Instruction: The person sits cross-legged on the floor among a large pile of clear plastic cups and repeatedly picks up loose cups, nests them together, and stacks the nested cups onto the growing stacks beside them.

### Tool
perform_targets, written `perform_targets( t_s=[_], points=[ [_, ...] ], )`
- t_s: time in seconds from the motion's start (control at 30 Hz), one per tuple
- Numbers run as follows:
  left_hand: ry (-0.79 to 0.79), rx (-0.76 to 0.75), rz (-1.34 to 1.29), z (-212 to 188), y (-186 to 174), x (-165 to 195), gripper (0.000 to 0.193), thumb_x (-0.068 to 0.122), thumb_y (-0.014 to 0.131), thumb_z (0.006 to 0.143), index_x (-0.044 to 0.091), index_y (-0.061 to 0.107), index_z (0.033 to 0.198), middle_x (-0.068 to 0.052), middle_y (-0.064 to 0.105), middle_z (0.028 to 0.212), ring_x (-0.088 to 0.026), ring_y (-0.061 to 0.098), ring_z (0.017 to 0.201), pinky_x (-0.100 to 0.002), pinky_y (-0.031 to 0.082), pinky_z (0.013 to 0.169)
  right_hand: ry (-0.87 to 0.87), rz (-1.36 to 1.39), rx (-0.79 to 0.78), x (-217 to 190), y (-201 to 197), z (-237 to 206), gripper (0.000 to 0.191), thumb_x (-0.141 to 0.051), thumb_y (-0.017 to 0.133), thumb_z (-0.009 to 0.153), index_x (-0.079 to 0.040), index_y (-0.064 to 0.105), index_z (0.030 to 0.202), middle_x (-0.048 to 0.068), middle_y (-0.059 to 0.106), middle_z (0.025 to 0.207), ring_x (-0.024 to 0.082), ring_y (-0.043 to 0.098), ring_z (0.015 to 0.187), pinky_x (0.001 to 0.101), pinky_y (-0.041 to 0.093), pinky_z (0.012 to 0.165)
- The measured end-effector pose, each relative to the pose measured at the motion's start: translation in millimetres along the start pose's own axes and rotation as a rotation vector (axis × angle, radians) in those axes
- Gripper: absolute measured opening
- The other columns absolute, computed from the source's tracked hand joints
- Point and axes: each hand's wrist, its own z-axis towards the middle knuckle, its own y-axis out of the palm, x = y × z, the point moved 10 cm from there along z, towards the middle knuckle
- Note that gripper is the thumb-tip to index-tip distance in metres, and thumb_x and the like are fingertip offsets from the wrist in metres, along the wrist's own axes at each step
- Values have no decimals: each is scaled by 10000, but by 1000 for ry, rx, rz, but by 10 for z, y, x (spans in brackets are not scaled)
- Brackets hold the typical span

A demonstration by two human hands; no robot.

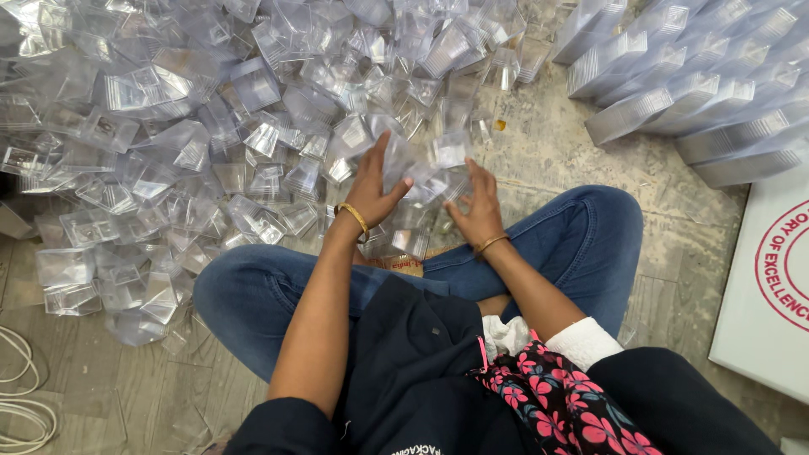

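I sit cross-legged on the floor in blue jeans [581, 236]. My left hand [371, 192] grips a small clear plastic box piece [400, 164], thumb over its front. My right hand [479, 209] hovers just to the right with fingers spread, touching blurred clear pieces [447, 150] between the two hands. Both wrists carry gold bangles. A large loose heap of clear plastic box pieces [211, 126] covers the floor in front and to the left.
Long nested stacks of clear boxes [674, 76] lie at the upper right. A white board with a red round print [771, 278] sits at the right edge. White cable [17, 379] loops at lower left. A floral cloth [565, 404] lies on my lap.
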Motion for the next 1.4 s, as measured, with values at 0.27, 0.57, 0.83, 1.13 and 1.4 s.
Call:
perform_targets(
  t_s=[0.27, 0.57, 0.83, 1.13, 1.4],
  points=[
    [-719, 349, 440, -405, -832, -700, 677, 377, 663, 921, 200, 420, 1528, -245, 243, 1615, -499, 314, 1476, -606, 410, 1063, 78, -13, 215, 177, -427, 70, 737, 40, 647, 884, -166, 436, 1559, 144, 431, 1494, 287, 569, 1277, 342, 627, 938],
    [-931, -12, 304, -215, -174, -1059, 1010, 747, 493, 830, 254, 116, 1626, -418, -231, 1598, -690, 191, 1384, -638, 310, 1130, 117, 1, 248, 520, -461, 59, 731, 46, 647, 886, -147, 404, 1547, 169, 390, 1480, 311, 563, 1272, 346, 612, 902],
    [-362, 119, 92, 122, -39, -537, 900, 665, 572, 947, 186, 239, 1633, -335, 81, 1654, -564, 137, 1520, -585, 258, 1199, 293, -44, 141, 911, -380, 53, 282, -90, 708, 892, -89, 673, 1171, 72, 690, 1035, 194, 716, 941, 321, 591, 873],
    [-77, 318, 108, 58, -200, -25, 655, 237, 714, 946, 158, 426, 1530, -327, 291, 1572, -507, 359, 1432, -529, 368, 1148, 109, -394, -254, 238, -86, -74, 113, -181, 830, 811, -101, 790, 880, 138, 684, 929, 292, 698, 848, 390, 555, 783],
    [46, 429, 75, 101, -348, 135, 444, 106, 670, 935, 111, 589, 1372, -212, 504, 1413, -413, 480, 1362, -482, 413, 1130, 171, 399, -88, 472, -1029, -205, 147, -143, 665, 980, -25, 692, 1063, 113, 692, 1279, 180, 722, 1056, 292, 607, 906]
  ],
)
